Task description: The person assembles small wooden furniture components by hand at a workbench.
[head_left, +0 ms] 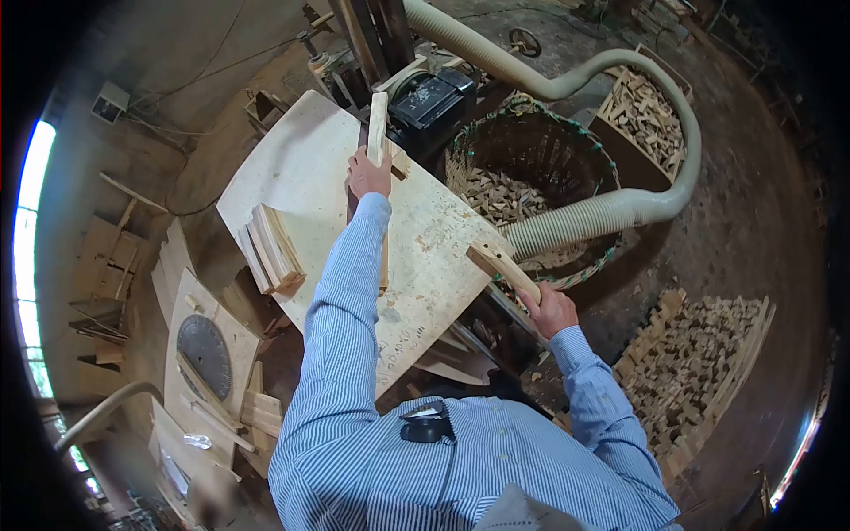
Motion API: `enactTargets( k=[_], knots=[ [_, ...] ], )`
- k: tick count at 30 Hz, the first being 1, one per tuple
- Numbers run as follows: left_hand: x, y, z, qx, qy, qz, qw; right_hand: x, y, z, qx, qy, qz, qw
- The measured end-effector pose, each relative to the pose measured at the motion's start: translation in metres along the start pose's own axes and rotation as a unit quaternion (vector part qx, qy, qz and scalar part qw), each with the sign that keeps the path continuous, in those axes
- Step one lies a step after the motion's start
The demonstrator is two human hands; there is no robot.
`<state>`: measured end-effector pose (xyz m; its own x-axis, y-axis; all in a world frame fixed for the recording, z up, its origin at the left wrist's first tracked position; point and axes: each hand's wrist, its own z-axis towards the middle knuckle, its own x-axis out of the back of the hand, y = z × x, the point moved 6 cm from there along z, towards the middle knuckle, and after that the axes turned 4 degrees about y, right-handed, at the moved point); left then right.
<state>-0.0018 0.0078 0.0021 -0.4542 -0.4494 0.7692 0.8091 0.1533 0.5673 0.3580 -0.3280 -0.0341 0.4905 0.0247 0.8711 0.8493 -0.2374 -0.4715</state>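
My left hand [368, 174] is closed on a pale wooden strip [379, 124] near the far edge of a white work board [292, 142]. A small wood block [399, 162] sits just right of that hand. A dark straight strip runs under the hand along the board. My right hand [552, 311] grips the near end of a wooden slat [506, 267] with dark holes at its far end. That slat reaches over the board's right edge. On the board's left side lies a stack of curved wooden slats [270, 248].
Behind the board stands a machine with a black motor [434, 99]. A ribbed hose [584, 219] crosses a wicker basket [462, 168] of wood offcuts. More offcuts fill a crate [645, 119] and a heap [699, 363] at right. A round saw blade [204, 356] lies at lower left.
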Motion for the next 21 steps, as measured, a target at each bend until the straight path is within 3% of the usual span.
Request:
enactTargets(
  k=[1,3,4,5,7,11,17,21],
  knots=[
    [0.005,-0.002,-0.013,-0.007,-0.004,0.007,1.000,0.002,0.003,-0.005,0.004,0.006,-0.001,1.000],
    [0.016,0.022,-0.050,-0.243,0.032,0.052,0.968,0.005,0.013,-0.011,0.001,-0.014,-0.007,1.000],
    [0.020,0.028,-0.068,-0.301,-0.005,0.076,0.951,0.006,0.018,-0.016,0.003,-0.013,-0.005,1.000],
    [0.027,0.030,-0.081,-0.304,-0.010,0.081,0.949,0.007,0.021,-0.020,0.007,-0.012,-0.002,1.000],
    [0.026,0.037,-0.108,-0.396,-0.035,0.195,0.897,0.008,0.030,-0.028,0.006,-0.015,0.004,1.000],
    [0.024,0.044,-0.125,-0.393,-0.097,0.225,0.886,0.012,0.049,-0.045,0.001,-0.018,0.008,1.000],
    [0.018,0.054,-0.143,-0.394,-0.129,0.300,0.859,0.013,0.072,-0.061,-0.007,-0.026,0.007,1.000],
    [0.008,0.062,-0.138,-0.401,-0.122,0.270,0.867,0.019,0.075,-0.070,-0.015,-0.027,0.011,0.999]
  ],
)
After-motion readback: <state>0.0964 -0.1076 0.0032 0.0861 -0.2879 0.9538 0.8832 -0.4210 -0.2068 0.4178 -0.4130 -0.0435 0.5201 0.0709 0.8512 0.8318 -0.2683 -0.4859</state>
